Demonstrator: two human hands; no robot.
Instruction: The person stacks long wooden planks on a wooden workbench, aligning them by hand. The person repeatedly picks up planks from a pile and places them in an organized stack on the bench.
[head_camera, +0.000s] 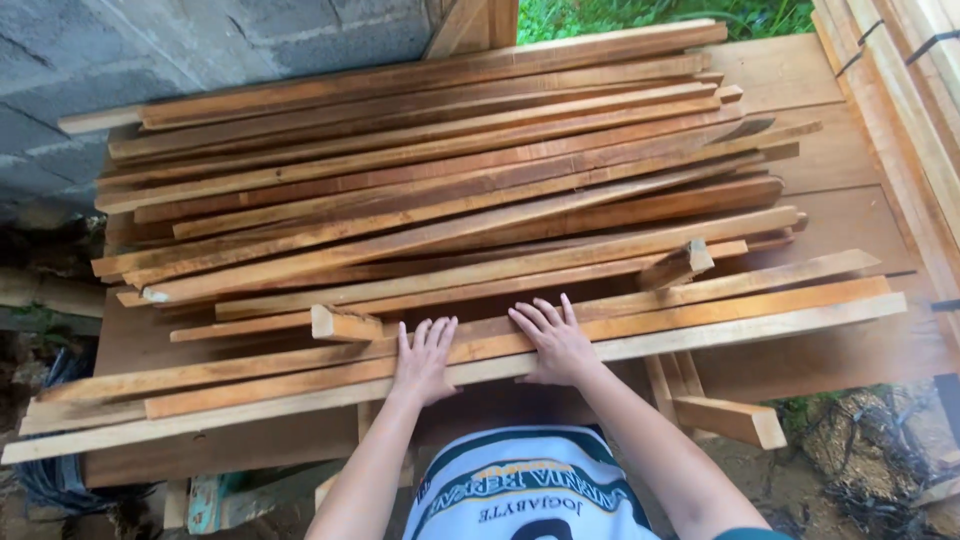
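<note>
A pile of several long thin wooden strips (450, 190) lies across a wooden table (830, 200), running left to right. My left hand (424, 358) rests flat, fingers spread, on the nearest strips (250, 385) at the front edge. My right hand (553, 340) lies flat beside it on the same front strips, fingers apart. Neither hand grips anything. A short wood offcut (345, 324) sits just left of my left hand. Another short block (678, 265) lies on the pile to the right.
A grey block wall (150, 50) stands at the back left. More planks (920, 110) are stacked on the right. Grass (660, 14) shows beyond the table. A loose wooden piece (730, 418) sticks out under the table's front right, above dirt and debris.
</note>
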